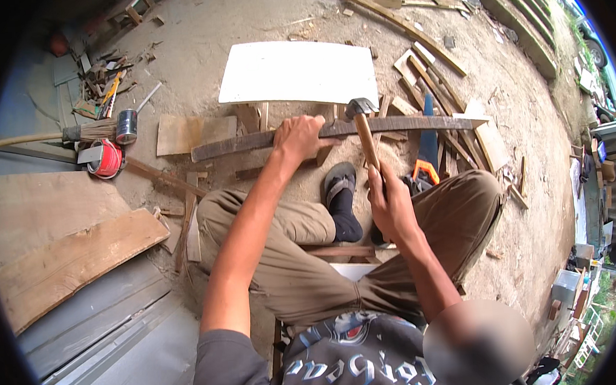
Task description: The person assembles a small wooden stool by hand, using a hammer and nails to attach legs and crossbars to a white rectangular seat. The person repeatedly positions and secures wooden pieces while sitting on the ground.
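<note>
A long dark wooden strip (232, 147) lies crosswise in front of me, raised on wood pieces. My left hand (298, 137) is closed over it left of its middle; whether a nail is pinched there I cannot make out. My right hand (392, 203) is wrapped round the wooden handle of a hammer (366, 135). The hammer's metal head is over the strip, right of my left hand, close to its upper edge; contact cannot be told. Just beyond the strip is a white rectangular panel (297, 70).
Right of my knee stands a handsaw (428, 141) with a blue blade and orange handle, among scrap boards (486, 141). At left are a dark can (127, 126), a red round container (104, 160), a broom (94, 130) and a wide plank (82, 263). Wood scraps litter the dirt floor.
</note>
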Available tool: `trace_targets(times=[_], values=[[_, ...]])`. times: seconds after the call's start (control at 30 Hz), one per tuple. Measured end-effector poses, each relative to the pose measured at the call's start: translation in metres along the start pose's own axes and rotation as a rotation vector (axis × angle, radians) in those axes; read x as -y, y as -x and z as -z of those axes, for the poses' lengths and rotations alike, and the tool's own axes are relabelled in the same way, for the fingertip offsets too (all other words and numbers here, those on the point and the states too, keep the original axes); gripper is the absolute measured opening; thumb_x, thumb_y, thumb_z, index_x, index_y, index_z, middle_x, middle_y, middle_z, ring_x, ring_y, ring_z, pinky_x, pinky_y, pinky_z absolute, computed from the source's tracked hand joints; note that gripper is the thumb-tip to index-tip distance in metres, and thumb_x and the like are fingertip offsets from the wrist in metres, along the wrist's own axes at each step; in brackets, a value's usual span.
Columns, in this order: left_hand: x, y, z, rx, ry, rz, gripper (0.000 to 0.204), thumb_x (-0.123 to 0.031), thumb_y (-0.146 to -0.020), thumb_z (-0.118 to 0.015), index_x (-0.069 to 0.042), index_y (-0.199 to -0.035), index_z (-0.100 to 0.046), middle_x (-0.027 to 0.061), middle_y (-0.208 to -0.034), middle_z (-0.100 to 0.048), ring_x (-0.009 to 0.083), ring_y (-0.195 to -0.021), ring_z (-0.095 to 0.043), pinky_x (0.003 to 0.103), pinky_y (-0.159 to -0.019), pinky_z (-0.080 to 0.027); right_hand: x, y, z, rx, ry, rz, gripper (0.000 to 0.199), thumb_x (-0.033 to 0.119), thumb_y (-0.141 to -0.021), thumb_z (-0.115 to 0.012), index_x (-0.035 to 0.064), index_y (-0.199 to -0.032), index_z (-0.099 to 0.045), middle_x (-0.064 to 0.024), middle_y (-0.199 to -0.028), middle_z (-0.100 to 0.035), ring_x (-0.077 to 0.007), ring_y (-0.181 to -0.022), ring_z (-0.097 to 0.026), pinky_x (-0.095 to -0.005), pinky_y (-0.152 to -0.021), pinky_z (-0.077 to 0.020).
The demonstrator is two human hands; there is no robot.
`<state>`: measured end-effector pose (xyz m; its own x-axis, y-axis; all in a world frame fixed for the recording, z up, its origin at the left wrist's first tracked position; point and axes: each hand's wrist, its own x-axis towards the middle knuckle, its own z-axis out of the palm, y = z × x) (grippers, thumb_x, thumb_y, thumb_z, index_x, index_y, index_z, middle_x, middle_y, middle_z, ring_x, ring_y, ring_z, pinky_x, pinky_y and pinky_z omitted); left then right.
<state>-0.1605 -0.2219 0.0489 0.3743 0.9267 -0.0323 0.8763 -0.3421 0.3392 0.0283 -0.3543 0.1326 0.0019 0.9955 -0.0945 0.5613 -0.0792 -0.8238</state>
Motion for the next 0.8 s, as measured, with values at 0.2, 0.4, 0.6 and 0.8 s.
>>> trace_targets(times=[0.2,0.4,0.6,0.8], values=[[0.005,-0.007,0.004,-0.127,-0.044,-0.030,0.061,-0.063,-0.070,-0.074,-0.003,-0.076,-0.062,0.0143,-0.066,-0.067,0.0274,-0.064,-0.071,0.038,-0.059,-0.057,0.017,0.001,-0.007,-0.019,-0.089,0.145,0.036,0.022,-0.105,-0.044,-0.0032,-0.131,-0.046,-0.0229,-0.065,-0.056,-0.0352,-0.056,-0.061,-0.0439,-0.053,-0.0440],[0.004,-0.007,0.002,-0.092,-0.049,-0.014,0.062,-0.067,-0.070,-0.072,-0.006,-0.077,-0.062,0.0132,-0.066,-0.067,0.0281,-0.064,-0.071,0.039,-0.058,-0.057,0.049,-0.004,0.012,0.027,-0.050,0.071,0.031,0.019,-0.103,-0.048,-0.0020,-0.126,-0.051,-0.0222,-0.063,-0.056,-0.0362,-0.057,-0.062,-0.0429,-0.054,-0.0448],[0.008,-0.001,-0.002,-0.035,0.022,0.028,0.067,-0.069,-0.069,-0.072,-0.004,-0.083,-0.065,0.0186,-0.075,-0.070,0.0372,-0.076,-0.071,0.048,-0.064,-0.056,0.041,0.001,0.005,-0.240,-0.143,0.466,0.040,0.018,-0.101,-0.048,-0.0043,-0.134,-0.044,-0.0194,-0.067,-0.058,-0.0338,-0.057,-0.062,-0.0402,-0.053,-0.0468],[-0.001,-0.008,0.005,-0.035,-0.022,0.000,0.071,-0.071,-0.069,-0.071,-0.002,-0.086,-0.066,0.0209,-0.078,-0.070,0.0382,-0.080,-0.071,0.048,-0.067,-0.056,0.011,0.005,0.011,0.063,-0.033,-0.035,0.032,0.022,-0.102,-0.053,-0.0005,-0.124,-0.054,-0.0130,-0.071,-0.056,-0.0162,-0.059,-0.051,-0.0320,-0.056,-0.0440]])
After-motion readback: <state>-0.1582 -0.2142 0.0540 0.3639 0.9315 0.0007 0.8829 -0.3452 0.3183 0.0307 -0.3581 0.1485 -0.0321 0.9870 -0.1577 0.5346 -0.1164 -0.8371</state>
